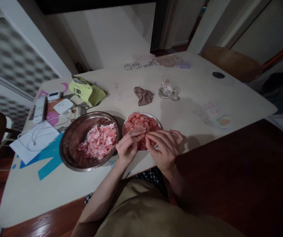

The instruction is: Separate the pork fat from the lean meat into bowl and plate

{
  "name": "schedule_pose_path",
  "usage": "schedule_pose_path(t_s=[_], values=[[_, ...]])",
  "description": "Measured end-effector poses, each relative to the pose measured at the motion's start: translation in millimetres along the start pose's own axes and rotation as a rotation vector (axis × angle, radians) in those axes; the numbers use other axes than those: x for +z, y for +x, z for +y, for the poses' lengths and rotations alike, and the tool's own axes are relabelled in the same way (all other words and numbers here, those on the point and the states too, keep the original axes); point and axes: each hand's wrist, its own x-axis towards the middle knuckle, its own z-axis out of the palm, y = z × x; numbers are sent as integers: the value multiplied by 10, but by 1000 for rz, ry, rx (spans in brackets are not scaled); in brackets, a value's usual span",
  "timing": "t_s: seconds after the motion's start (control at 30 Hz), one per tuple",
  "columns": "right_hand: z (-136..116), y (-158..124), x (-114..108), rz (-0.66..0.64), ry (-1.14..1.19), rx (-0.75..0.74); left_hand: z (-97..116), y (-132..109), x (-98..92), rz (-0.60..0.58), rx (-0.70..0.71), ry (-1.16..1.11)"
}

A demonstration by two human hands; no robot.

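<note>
My left hand (pixel 128 144) and my right hand (pixel 164 148) meet with their fingertips pinched together over the near side of a round plate. What they pinch, if anything, is too small to make out. Beneath them the plate (pixel 161 124) carries a heap of moist, red-pink pieces (pixel 141 121), partly covered by my fingers. Left of it, close by my left hand, stands a wide steel bowl (pixel 69 144). Paler pink and white ragged scraps (pixel 100 140) lie piled toward its right side.
Behind the plate are a crumpled brown cloth (pixel 143 96) and a clear glass mug (pixel 166 90). A yellow-green bag (pixel 85 90), a remote control (pixel 40 109), a white cable and papers (pixel 34 140) crowd the table's left side. A purple item (pixel 183 65) lies at the far edge.
</note>
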Motion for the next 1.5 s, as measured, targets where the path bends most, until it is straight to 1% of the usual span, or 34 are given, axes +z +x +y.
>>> schedule_pose_path(t_s=[0.1,0.17,0.33,0.57,0.63,0.8,0.9,1.0,1.17,1.3,1.4,1.5], values=[[-8,-10,30,35,43,73,-4,-4,-1,-2,21,-21],[-13,-10,35,37,67,120,-7,-8,-3,-1,32,-16],[-29,-11,25,23,126,185,-16,-31,-7,-4,36,24],[12,-18,68,49,143,287,-1,-10,0,-9,60,-24],[29,3,48,26,168,286,11,5,-6,-2,41,-18],[41,75,-60,-90,218,269,40,28,-16,47,-23,10],[57,85,-93,-120,234,255,48,36,-6,56,-52,33],[91,64,-84,-125,273,275,56,52,11,30,-96,41],[125,24,-36,-134,304,306,64,71,30,-36,-208,11],[118,-6,-2,-106,196,236,65,55,35,8,-273,-25],[115,-27,19,-69,91,199,68,41,40,8,-264,-41],[122,-30,34,-45,30,197,69,34,46,4,-250,-69]])
